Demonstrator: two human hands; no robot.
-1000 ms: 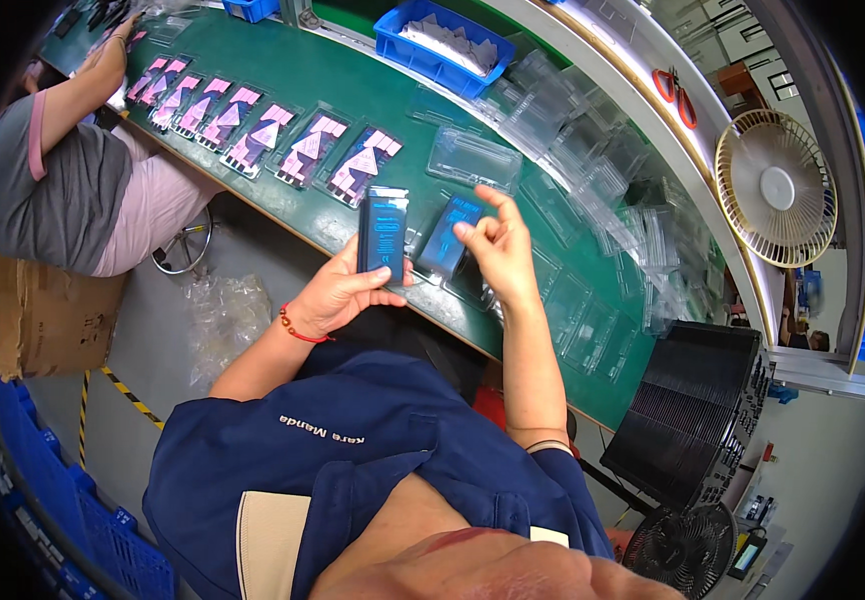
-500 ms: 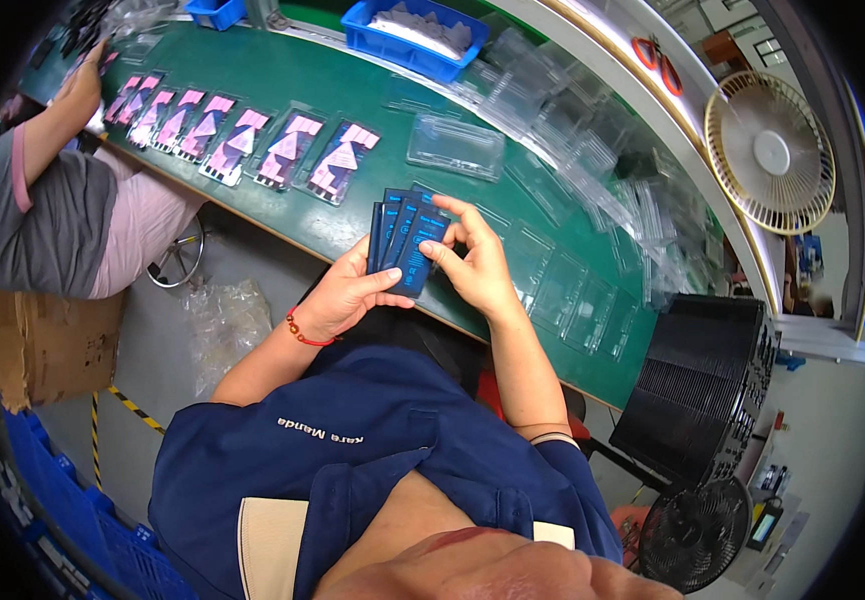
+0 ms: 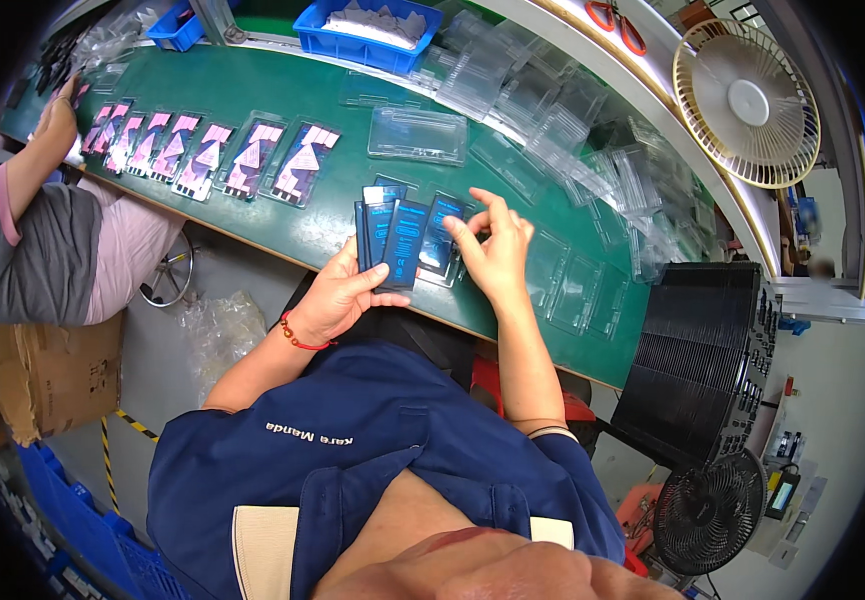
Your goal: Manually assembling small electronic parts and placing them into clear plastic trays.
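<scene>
My left hand [image 3: 341,298] is closed round a small fan of flat black phone batteries [image 3: 401,243] with blue print, the thumb pressing on the front one. Just to the right, my right hand [image 3: 498,248] pinches a single black phone battery [image 3: 441,232] between thumb and fingers, apart from the fan. Beneath that battery, the edge of a clear plastic tray [image 3: 440,279] shows on the green table; the battery hides most of it. Whether the battery touches the tray I cannot tell.
Clear trays [image 3: 563,290] lie right of my right hand, with more heaped behind. A clear lidded case [image 3: 418,136] lies ahead. Leftward runs a row of pink-printed packs [image 3: 305,165]; a co-worker's arm [image 3: 38,150] reaches over the far left. A black rack [image 3: 688,365] stands right.
My right hand has drawn one battery off the fan and moved it right, over a clear tray. The left hand still holds the others. The whole view has shifted slightly.
</scene>
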